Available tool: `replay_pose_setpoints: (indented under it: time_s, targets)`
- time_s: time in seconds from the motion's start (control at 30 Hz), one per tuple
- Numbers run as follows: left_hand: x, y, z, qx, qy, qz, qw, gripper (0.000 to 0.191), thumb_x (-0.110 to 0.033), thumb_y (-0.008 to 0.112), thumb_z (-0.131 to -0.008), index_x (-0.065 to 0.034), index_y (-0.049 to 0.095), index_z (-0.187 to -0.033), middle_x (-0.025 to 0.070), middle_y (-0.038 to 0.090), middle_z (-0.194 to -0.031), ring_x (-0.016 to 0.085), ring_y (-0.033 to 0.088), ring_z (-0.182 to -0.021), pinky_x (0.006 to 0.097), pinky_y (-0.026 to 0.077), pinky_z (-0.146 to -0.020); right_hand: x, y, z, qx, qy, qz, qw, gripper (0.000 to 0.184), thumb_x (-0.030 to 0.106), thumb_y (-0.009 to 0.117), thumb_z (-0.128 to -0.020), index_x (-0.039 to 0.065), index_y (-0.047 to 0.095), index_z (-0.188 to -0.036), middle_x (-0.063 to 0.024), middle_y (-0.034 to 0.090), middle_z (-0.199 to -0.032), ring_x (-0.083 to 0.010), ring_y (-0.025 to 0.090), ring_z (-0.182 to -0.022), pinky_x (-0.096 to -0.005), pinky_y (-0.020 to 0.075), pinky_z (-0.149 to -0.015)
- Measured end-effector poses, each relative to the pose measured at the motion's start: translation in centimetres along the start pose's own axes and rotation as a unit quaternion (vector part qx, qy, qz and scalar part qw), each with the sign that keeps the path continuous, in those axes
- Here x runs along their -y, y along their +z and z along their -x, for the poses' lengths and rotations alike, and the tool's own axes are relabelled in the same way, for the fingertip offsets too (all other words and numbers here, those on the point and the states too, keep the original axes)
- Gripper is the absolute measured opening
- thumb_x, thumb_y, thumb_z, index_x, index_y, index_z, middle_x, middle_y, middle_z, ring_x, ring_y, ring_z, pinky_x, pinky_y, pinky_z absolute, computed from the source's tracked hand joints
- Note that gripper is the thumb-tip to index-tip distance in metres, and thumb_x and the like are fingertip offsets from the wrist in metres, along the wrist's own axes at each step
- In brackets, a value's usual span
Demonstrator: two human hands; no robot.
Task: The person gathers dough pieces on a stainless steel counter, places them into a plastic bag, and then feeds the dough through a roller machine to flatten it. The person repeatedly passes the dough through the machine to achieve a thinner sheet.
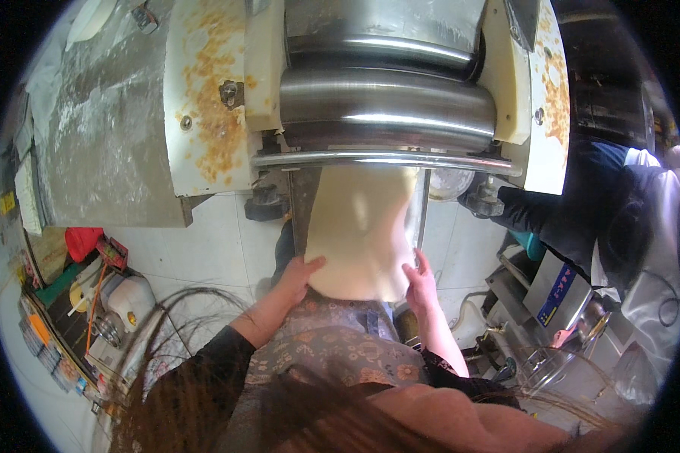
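Observation:
A pale sheet of dough [358, 226] hangs down from a pair of steel rollers [388, 105], passing behind a thin metal bar [385, 161]. My left hand [298, 278] pinches the sheet's lower left edge, thumb on top and fingers hidden underneath. At the lower right edge, my right hand [421, 282] holds the sheet with its thumb on the near face, one finger pointing up beside it. Under the dough lies a metal chute [423, 204], its sides visible past the sheet. The dough's bottom edge is close to my patterned apron [340, 340].
White side panels [209, 113] with rusty patches flank the rollers. Black knobs [266, 203] jut out below. A floured metal surface [102, 141] extends left. White kitchen appliances [129, 303] stand lower left; metal equipment [555, 289] and dark cloth [578, 209] are at right.

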State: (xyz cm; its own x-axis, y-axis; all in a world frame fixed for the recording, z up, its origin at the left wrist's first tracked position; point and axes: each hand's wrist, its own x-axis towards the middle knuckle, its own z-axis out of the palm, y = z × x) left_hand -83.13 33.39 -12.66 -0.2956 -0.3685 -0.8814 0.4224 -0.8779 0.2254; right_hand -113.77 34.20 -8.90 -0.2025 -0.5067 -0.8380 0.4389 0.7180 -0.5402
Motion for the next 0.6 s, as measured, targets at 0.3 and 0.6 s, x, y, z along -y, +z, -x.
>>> replay_pose_setpoints:
  time_s: [0.3,0.6]
  targets:
    - [-11.5,7.0,-10.5,0.059,0.326,-0.033,0.943,0.047,-0.035,0.061,-0.104,-0.003,0.056,-0.138,0.0137,0.068,-0.126,0.03,0.065,-0.116,0.0438,0.05,-0.105,7.8,6.1,-14.9,0.115,-0.106,-0.302,0.94,0.034,0.016,0.065,-0.098,0.001,0.061,-0.129,-0.0117,0.063,-0.126,-0.0258,0.063,-0.112,-0.0386,0.0546,-0.096]
    - [-12.4,2.2,-22.2,-0.261,0.337,-0.575,0.698,0.061,-0.033,0.074,-0.094,0.0002,0.054,-0.141,0.0154,0.067,-0.129,0.03,0.065,-0.12,0.0418,0.05,-0.104,2.6,2.4,-21.2,-0.168,-0.29,0.339,0.879,0.048,0.027,0.076,-0.091,-0.003,0.062,-0.126,-0.0166,0.067,-0.109,-0.0285,0.064,-0.107,-0.039,0.0514,-0.094]
